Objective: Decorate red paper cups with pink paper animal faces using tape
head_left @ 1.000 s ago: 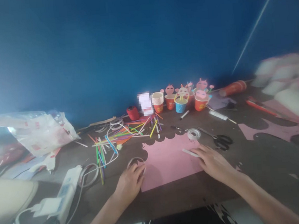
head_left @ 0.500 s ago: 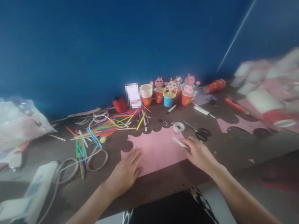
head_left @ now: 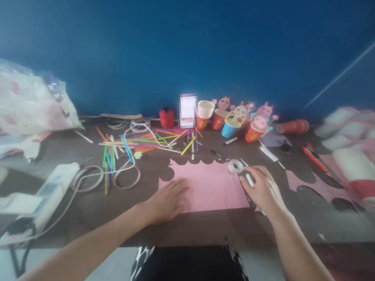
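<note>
My left hand (head_left: 171, 199) lies flat with fingers stretched over the left part of a pink paper sheet (head_left: 210, 186), whose far edge is cut in scallops. My right hand (head_left: 264, 190) is just off the sheet's right edge, its thumb and index finger apart. A white pen-like stick (head_left: 249, 179) shows in the gap between them; its lower end is hidden by the hand. By the index fingertip is a roll of clear tape (head_left: 235, 166); whether they touch I cannot tell. Most of the scissors are hidden behind the right hand.
Coloured sticks (head_left: 142, 146) and a white cable (head_left: 89, 176) lie at left, near a power strip (head_left: 53, 190). Paper cups (head_left: 205, 113) and decorated cups (head_left: 256, 128) stand along the back. A red-handled cutter (head_left: 314, 156) and cut pink scraps (head_left: 324, 186) are at right.
My right hand has moved off the pink sheet to the right, and the white stick now shows beside the sheet. The sheet's near edge looks straighter in view. My left hand stays on it.
</note>
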Demonstrator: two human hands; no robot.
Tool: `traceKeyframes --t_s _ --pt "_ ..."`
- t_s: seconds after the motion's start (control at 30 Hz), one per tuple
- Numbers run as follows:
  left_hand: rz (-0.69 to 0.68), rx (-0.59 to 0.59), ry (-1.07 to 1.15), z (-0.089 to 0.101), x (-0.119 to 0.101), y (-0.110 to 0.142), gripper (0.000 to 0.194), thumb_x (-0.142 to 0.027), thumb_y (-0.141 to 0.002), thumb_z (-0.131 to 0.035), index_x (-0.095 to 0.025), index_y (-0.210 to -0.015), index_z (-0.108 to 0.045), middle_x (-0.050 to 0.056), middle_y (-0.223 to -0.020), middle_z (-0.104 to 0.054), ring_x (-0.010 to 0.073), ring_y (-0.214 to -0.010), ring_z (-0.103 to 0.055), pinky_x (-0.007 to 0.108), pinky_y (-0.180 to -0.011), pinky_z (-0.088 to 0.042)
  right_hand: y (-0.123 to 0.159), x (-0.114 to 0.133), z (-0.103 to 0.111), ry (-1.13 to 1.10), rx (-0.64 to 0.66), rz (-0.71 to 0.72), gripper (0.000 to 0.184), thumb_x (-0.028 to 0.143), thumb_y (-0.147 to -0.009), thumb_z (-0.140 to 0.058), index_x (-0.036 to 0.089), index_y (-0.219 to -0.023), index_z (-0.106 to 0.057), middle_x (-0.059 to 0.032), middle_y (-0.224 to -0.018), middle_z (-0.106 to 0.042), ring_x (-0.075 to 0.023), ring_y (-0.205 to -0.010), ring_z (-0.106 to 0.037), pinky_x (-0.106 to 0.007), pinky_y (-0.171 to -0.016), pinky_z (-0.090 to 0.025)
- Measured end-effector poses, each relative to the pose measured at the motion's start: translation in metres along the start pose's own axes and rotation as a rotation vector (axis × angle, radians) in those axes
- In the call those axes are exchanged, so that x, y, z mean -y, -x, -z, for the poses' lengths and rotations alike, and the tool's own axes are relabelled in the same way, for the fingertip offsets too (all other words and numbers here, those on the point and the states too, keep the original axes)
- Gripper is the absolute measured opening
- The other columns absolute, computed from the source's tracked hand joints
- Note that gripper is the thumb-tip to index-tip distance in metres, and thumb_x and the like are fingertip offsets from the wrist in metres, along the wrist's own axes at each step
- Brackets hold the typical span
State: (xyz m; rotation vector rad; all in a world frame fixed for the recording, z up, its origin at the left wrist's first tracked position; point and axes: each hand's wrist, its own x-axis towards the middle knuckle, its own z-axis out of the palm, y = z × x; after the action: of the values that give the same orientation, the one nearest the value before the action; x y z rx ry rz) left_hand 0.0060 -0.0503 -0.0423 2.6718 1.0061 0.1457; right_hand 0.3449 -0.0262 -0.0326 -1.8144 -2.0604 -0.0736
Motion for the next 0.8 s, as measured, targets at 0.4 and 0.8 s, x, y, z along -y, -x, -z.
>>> traceKeyframes --t_s 0.4,0.8 --pt "-0.013 -0.032 0.029 -0.008 -0.003 -0.008 0.060 -0.034 -0.084 -0.050 -0.019 -0.139 -0.032 0.010 -0.149 -0.027 0.0268 -0.139 -0.017 0.043 -0.112 -0.018 -0.042 -0.005 -0.033 0.161 0.124 0.132 0.044 0.026 -0.078 -0.052 0.009 -0.119 -0.050 -0.0155 -0.109 -0.060 -0.0281 -0.100 -0.055 -0.042 -0.090 -0.042" --pt "-0.058 0.002 -0.041 0.006 -0.011 -0.035 0.055 -0.041 -0.078 -0.058 -0.014 -0.125 -0.048 0.017 -0.134 -0.044 0.0307 -0.123 -0.038 0.043 -0.096 -0.039 -0.037 -0.019 -0.042 0.121 0.202 0.151 0.044 0.016 -0.074 -0.048 0.013 -0.118 -0.049 -0.0144 -0.113 -0.057 -0.0288 -0.108 -0.052 -0.044 -0.093 -0.041"
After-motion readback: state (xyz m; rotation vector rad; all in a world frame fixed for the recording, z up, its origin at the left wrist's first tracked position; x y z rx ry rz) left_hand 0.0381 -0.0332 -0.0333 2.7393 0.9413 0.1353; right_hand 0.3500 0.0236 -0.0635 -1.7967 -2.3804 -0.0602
